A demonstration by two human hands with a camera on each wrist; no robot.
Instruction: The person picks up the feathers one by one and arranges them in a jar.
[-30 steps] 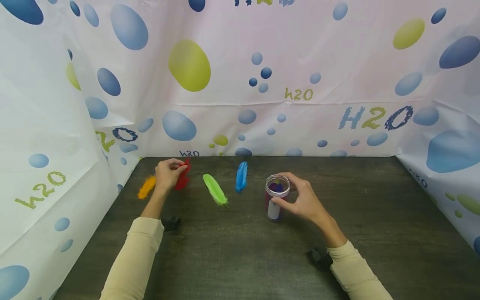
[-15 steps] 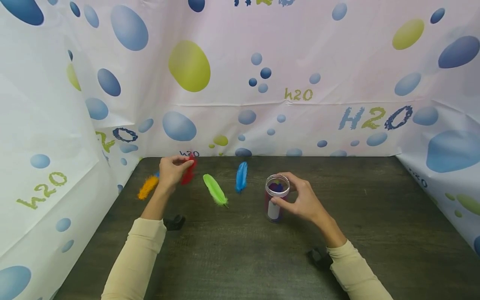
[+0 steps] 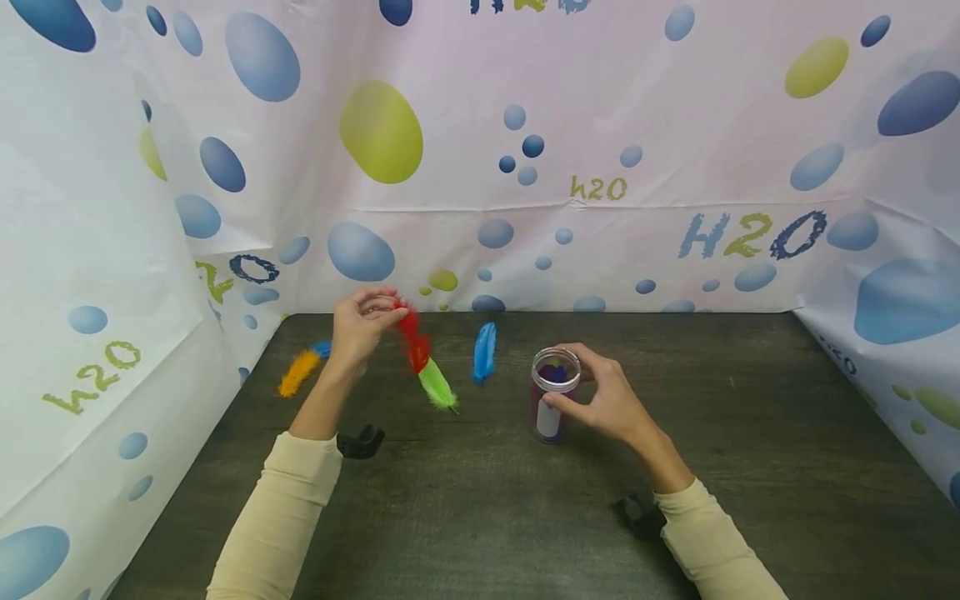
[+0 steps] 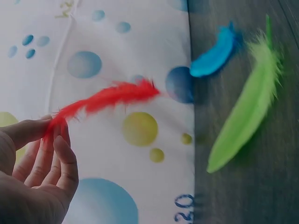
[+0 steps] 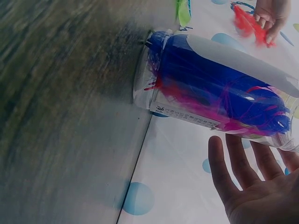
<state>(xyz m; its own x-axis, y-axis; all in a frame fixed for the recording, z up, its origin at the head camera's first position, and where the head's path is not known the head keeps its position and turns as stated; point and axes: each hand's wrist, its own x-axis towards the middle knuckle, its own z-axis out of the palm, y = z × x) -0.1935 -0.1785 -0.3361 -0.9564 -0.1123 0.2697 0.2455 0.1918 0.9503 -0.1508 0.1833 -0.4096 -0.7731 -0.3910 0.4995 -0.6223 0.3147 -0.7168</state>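
My left hand (image 3: pixel 358 332) pinches a fluffy red feather (image 3: pixel 412 335) by one end, between thumb and fingertips. In the head view its free end overlaps a green feather (image 3: pixel 438 388) lying on the table; the left wrist view shows the red feather (image 4: pixel 112 97) apart from it. Around the upper part of a clear jar (image 3: pixel 548 417), my right hand (image 3: pixel 606 402) grips with thumb and fingers at opposite sides. The jar stands upright with no lid. Through its wall in the right wrist view show blue and pink feathers (image 5: pixel 210 79).
A blue feather (image 3: pixel 484 352) lies between the green one and the jar. Left of my left wrist are an orange feather (image 3: pixel 298 372) and another small blue feather (image 3: pixel 322 349). Behind the dark table (image 3: pixel 480 517) rises a printed white sheet (image 3: pixel 465 167).
My left hand has lifted the red feather and carried it rightward, over the green feather in the head view. The small blue feather at left has come into sight. Right hand and jar stay still.
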